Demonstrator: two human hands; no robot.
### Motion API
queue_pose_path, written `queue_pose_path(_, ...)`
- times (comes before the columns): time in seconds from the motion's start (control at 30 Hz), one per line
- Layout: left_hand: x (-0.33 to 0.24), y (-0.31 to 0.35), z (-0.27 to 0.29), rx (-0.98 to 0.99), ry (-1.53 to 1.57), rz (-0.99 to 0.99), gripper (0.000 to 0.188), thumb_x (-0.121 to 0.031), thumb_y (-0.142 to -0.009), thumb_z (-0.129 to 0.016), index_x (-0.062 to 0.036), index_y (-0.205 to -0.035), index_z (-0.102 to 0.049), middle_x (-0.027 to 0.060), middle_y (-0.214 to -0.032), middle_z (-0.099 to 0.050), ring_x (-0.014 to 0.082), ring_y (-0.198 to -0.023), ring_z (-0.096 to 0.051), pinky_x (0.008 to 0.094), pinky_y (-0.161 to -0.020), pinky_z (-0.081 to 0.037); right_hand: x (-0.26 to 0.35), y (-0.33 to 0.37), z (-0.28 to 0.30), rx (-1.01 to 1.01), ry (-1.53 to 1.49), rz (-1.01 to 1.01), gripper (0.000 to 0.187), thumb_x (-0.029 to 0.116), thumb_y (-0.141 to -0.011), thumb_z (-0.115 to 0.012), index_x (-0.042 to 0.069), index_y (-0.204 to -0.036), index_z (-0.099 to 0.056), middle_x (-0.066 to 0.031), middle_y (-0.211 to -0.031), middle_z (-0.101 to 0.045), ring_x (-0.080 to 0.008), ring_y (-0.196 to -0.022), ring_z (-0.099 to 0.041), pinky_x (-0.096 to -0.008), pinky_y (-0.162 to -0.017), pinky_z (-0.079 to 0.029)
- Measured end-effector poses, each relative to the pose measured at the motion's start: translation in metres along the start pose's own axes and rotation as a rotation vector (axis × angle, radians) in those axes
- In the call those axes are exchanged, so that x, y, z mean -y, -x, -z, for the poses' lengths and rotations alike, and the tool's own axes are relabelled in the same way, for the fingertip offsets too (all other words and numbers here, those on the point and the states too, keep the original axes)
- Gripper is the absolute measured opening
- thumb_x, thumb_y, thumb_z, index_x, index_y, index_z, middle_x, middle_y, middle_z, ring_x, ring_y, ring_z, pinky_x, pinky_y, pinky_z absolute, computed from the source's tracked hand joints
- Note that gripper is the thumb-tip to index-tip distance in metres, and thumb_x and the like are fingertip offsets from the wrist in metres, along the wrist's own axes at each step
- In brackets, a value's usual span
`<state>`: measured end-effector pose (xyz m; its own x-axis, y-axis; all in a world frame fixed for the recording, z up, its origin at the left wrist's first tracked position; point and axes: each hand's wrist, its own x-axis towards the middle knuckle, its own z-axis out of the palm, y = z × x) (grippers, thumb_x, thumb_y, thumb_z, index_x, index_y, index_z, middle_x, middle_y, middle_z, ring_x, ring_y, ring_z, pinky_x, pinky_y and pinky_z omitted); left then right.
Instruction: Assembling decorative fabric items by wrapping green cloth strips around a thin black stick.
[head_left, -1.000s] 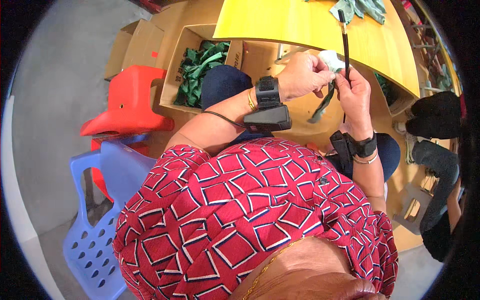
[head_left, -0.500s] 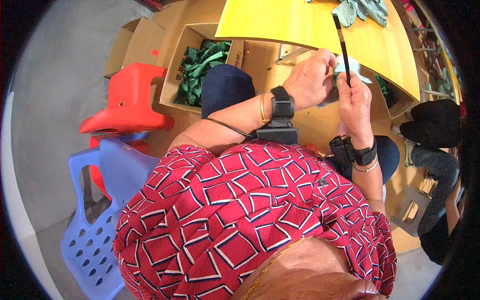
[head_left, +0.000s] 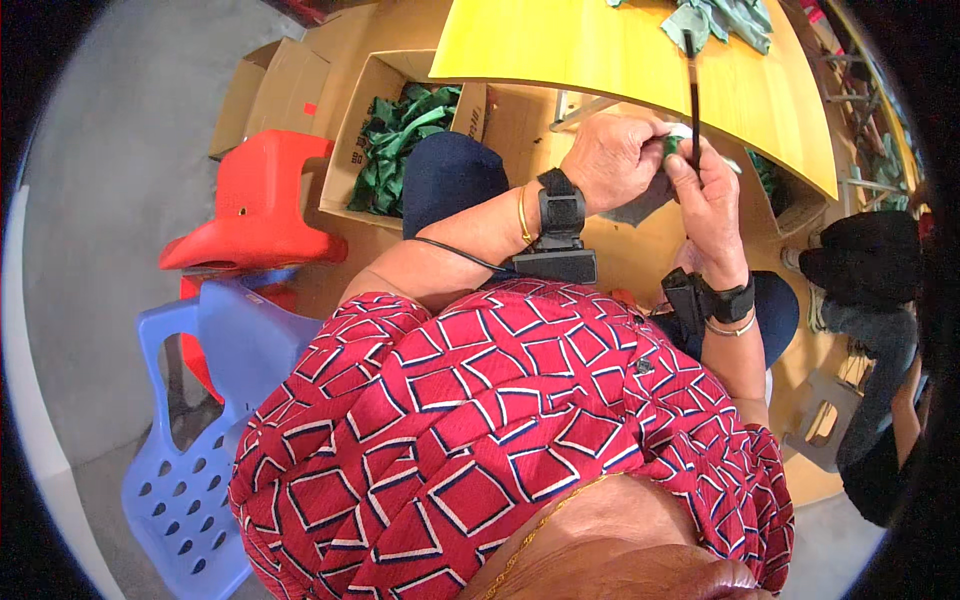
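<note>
The fingers (head_left: 668,165) of both hands meet just below the near edge of the yellow counter (head_left: 600,50): the left hand (head_left: 612,160) is clenched around a small green piece (head_left: 668,146), and the right hand (head_left: 708,190) pinches a thin black rod (head_left: 692,85) that stands nearly upright, its top crossing the counter's edge.

The counter fills the upper middle, curving down to the right, and a heap of green cloth (head_left: 725,18) lies on its far side. To the left of the hands, on the floor, an open cardboard box (head_left: 362,130) holds more green pieces (head_left: 400,135); a second, flatter box (head_left: 262,95) sits just beside it. A red stool (head_left: 255,200) stands nearer, touching a blue plastic chair (head_left: 200,420) below it. Open grey floor (head_left: 110,200) spreads on the far left. On the right, a person in dark clothes (head_left: 865,270) sits close by, narrowing the room there. A black band with a small box (head_left: 560,235) wraps the left wrist.
</note>
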<state>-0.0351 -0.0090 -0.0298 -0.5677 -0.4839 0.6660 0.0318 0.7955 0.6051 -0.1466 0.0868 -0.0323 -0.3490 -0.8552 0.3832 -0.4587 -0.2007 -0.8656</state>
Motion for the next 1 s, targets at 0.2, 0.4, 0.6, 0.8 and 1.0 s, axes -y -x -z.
queue_pose_path(0.2, -0.007, -0.002, 0.005, 0.027, -0.044, -0.007, 0.009, 0.0, -0.063, -0.057, -0.0009, -0.072, -0.057, 0.0139, -0.064, -0.055, 0.0281, -0.058, -0.056, 0.0316, -0.052, -0.045, 0.004, -0.005, -0.002, 0.011, -0.133, -0.05, 0.012, 0.011, -0.076, -0.061, 0.001, -0.081, -0.056, 0.0029, -0.068, -0.053, -0.0056, -0.062, -0.046, -0.0205, -0.056, -0.039)
queue_pose_path(0.4, 0.01, -0.001, -0.005, -0.065, 0.293, 0.241, 0.006, -0.002, -0.075, -0.057, 0.0015, -0.079, -0.06, 0.0028, -0.068, -0.059, 0.0076, -0.058, -0.053, 0.0214, -0.053, -0.045, -0.002, -0.01, 0.003, 0.059, -0.284, -0.274, 0.005, 0.006, -0.075, -0.058, 0.003, -0.08, -0.057, 0.0054, -0.062, -0.051, -0.0016, -0.052, -0.04, -0.0175, -0.046, -0.032)
queue_pose_path(0.6, 0.013, -0.007, 0.001, 0.206, 0.762, 0.68, 0.005, -0.003, -0.075, -0.056, -0.0001, -0.077, -0.06, 0.0043, -0.068, -0.057, 0.0096, -0.056, -0.053, 0.0211, -0.05, -0.044, -0.012, -0.017, -0.003, -0.11, -0.39, -0.284, 0.003, 0.002, -0.074, -0.055, 0.004, -0.076, -0.056, 0.005, -0.066, -0.051, -0.0023, -0.056, -0.043, -0.017, -0.048, -0.033)
queue_pose_path(0.8, 0.03, 0.021, -0.014, 0.498, 0.59, 0.621, 0.014, -0.011, -0.077, -0.057, -0.0003, -0.086, -0.054, 0.0029, -0.072, -0.056, 0.0133, -0.062, -0.056, 0.0253, -0.057, -0.049, -0.031, -0.007, -0.01, -0.153, 0.359, -0.079, 0.009, 0.0, -0.072, -0.051, 0.001, -0.081, -0.052, -0.0063, -0.07, -0.055, -0.0132, -0.062, -0.049, -0.027, -0.057, -0.041)
queue_pose_path(1.0, 0.015, 0.026, -0.016, 0.331, 0.943, 0.705, 0.012, -0.009, -0.074, -0.058, -0.0023, -0.075, -0.049, 0.0054, -0.07, -0.054, 0.0131, -0.065, -0.056, 0.0266, -0.055, -0.048, -0.013, -0.003, -0.008, -0.08, 0.208, 0.01, 0.019, -0.003, -0.074, -0.044, 0.002, -0.091, -0.051, -0.0112, -0.07, -0.054, -0.0183, -0.065, -0.054, -0.0303, -0.06, -0.044)
